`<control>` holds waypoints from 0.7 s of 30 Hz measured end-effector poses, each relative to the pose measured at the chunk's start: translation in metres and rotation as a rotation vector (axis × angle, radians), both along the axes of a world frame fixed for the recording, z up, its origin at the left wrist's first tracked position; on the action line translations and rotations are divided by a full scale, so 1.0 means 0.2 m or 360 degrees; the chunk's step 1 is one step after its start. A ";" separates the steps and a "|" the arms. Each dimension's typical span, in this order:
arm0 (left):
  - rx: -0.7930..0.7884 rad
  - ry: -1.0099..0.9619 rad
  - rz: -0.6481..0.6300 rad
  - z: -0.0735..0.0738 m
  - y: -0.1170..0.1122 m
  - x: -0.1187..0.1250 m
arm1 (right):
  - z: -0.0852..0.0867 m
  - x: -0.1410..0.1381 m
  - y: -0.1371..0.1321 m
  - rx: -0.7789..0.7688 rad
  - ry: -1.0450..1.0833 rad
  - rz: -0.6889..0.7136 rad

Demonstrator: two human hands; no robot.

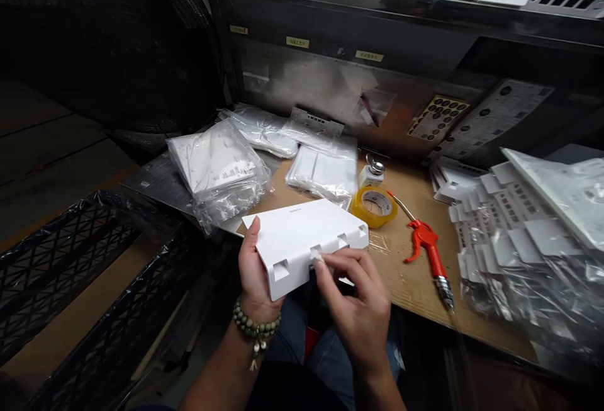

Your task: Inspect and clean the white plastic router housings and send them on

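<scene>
My left hand (255, 266) grips the left end of a white plastic cover (297, 228), thumb on its top face. The cover is tilted, its bent edge with several square cut-outs turned toward me. Small dark lettering shows near the far edge of its face. My right hand (353, 298) is closed in a pinch at a middle cut-out of that edge. Between its thumb and index finger is a small white wad (317, 255), perhaps cloth or tissue; its exact kind is not clear. Part of the cut-out is hidden behind the fingertips.
Yellow tape (374, 207), a pump bottle (371, 173) and a red air gun (427, 244) lie on the cardboard-covered bench (401, 279). Bagged white parts (217, 162) sit at the left. Stacked white covers (519, 228) fill the right. A black crate (61, 298) stands at lower left.
</scene>
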State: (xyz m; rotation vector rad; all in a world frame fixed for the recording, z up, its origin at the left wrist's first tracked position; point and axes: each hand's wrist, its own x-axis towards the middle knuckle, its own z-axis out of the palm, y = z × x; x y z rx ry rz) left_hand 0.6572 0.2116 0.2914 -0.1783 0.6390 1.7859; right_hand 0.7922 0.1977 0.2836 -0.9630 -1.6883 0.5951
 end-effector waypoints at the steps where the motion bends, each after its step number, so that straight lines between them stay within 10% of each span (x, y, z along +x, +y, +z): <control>1: 0.0000 -0.0021 -0.0035 0.00 0.00 0.00 | 0.02 -0.01 -0.02 0.0009 0.0011 0.0069; 21: 0.0016 -0.0161 -0.0276 0.01 -0.02 0.01 | 0.04 -0.11 -0.11 0.0048 -0.0064 0.0439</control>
